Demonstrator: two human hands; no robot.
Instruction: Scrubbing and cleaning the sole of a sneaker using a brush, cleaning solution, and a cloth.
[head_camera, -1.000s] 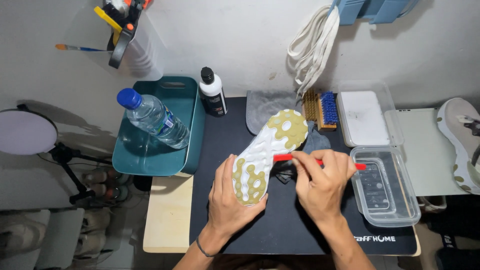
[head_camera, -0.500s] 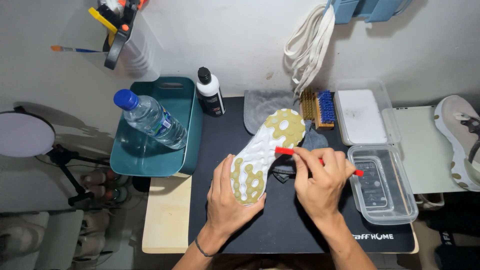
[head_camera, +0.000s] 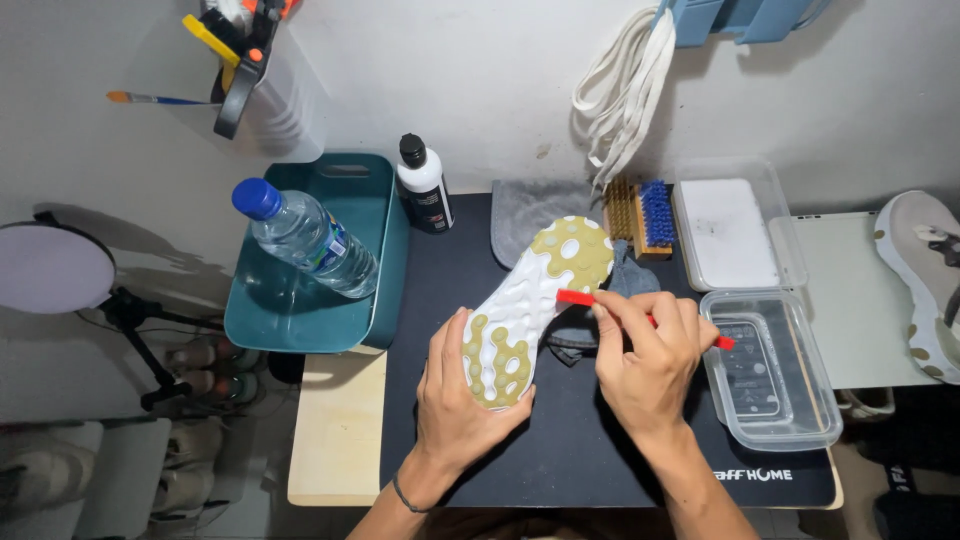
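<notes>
A shoe (head_camera: 535, 300) lies sole up over a black mat (head_camera: 560, 450), its sole white with olive patches at heel and toe. My left hand (head_camera: 455, 400) grips the shoe from below at the near end. My right hand (head_camera: 645, 355) holds a thin red tool (head_camera: 575, 297), whose tip touches the right edge of the sole near the far olive patch. The tool's other end sticks out past my right hand towards the clear tub. A dark cloth (head_camera: 575, 335) lies under the shoe.
A teal bin (head_camera: 375, 260) holding a water bottle (head_camera: 305, 237) stands at the left, a black-and-white bottle (head_camera: 424, 185) behind the mat. Two brushes (head_camera: 640, 215), a lidded white box (head_camera: 730, 235) and a clear tub of water (head_camera: 770, 370) sit at the right. Another shoe (head_camera: 920, 280) lies far right. White laces (head_camera: 625, 90) hang on the wall.
The red tool's tip has slid slightly along the sole's right edge with my right hand. My left hand and the shoe have hardly moved.
</notes>
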